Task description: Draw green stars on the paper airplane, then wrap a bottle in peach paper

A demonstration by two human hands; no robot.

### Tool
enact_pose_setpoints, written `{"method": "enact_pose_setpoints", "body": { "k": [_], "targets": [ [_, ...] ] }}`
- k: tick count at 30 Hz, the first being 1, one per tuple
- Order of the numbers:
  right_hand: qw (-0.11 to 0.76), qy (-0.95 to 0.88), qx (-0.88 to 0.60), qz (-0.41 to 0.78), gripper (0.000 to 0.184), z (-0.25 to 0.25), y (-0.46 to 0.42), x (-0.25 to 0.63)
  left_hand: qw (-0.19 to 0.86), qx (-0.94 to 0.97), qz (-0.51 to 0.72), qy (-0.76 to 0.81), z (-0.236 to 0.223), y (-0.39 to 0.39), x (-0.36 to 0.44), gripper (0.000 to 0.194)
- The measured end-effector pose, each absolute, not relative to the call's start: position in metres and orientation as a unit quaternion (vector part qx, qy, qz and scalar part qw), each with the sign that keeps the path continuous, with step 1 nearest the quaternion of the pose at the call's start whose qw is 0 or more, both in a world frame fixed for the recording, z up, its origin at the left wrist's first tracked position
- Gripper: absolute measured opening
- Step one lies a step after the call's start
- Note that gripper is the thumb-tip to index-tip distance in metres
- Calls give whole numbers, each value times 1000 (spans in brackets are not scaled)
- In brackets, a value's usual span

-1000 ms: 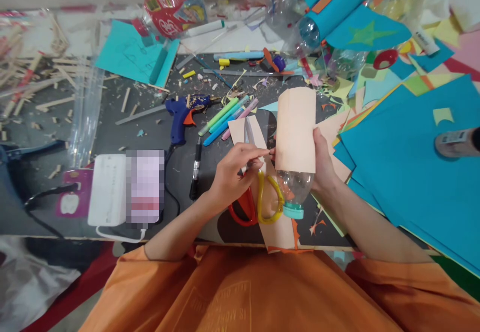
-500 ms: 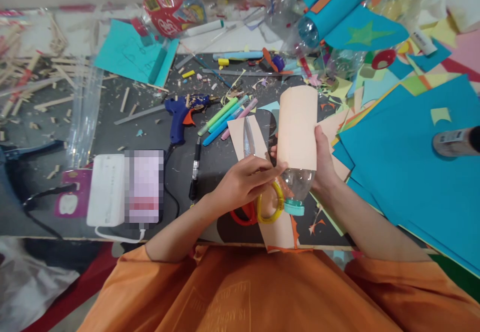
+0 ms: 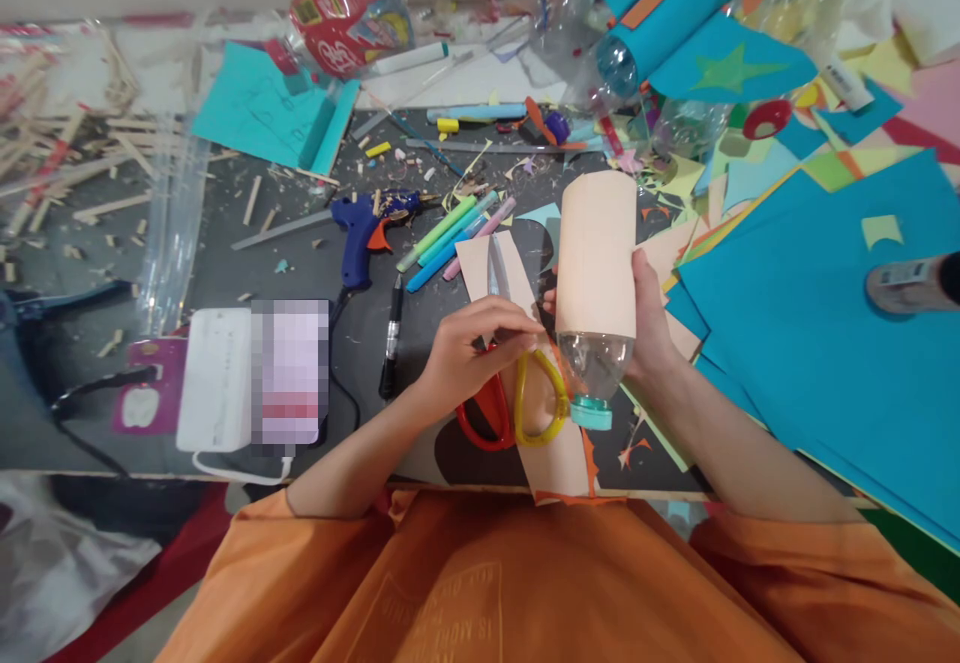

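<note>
A clear plastic bottle [image 3: 595, 363], wrapped in peach paper [image 3: 598, 253], leans cap-down with its turquoise cap [image 3: 591, 413] toward me. My right hand [image 3: 651, 328] is closed around it from the right and behind, its fingertips showing at the bottle's left edge. Apart from the bottle, my left hand [image 3: 480, 348] hovers just above a pair of scissors [image 3: 541, 433], thumb and forefinger stretched out with a gap between them and nothing visible held. The scissors, with one red and one yellow handle loop, lie on a peach paper strip [image 3: 559, 468].
A blue glue gun [image 3: 360, 233], several markers [image 3: 450, 243] and a black pen [image 3: 391, 338] lie to the left. Further left are a phone [image 3: 289, 373] and a white power bank [image 3: 215, 378]. Blue paper sheets [image 3: 825, 343] cover the right side. Bottles and paper scraps fill the back.
My left hand has let go of the bottle's wrapped lower edge and moved a little left. The bottle has barely shifted in my right hand.
</note>
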State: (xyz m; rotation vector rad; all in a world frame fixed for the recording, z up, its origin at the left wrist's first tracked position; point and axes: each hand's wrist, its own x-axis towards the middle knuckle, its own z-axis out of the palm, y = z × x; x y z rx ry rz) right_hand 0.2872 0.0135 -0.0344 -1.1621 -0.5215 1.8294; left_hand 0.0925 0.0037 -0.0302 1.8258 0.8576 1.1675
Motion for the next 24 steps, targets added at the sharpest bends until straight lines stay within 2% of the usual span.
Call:
{"method": "enact_pose_setpoints", "body": {
  "k": [5,11,14,20,24],
  "targets": [
    [437,-205,-477,735,72,-35,13,285,389,706,468,363,-35,4,93,6],
    [421,-207,-483,739,73,-34,13,285,415,738,450,285,-35,-6,94,38],
    [416,-212,-484,740,75,-34,13,285,419,744,452,258,-36,-9,96,48],
    [420,-212,-487,736,77,-33,11,284,398,764,445,247,-36,-6,95,48],
    [422,-212,-490,732,79,-35,9,283,424,750,447,241,-34,-5,94,40]
  ]
}}
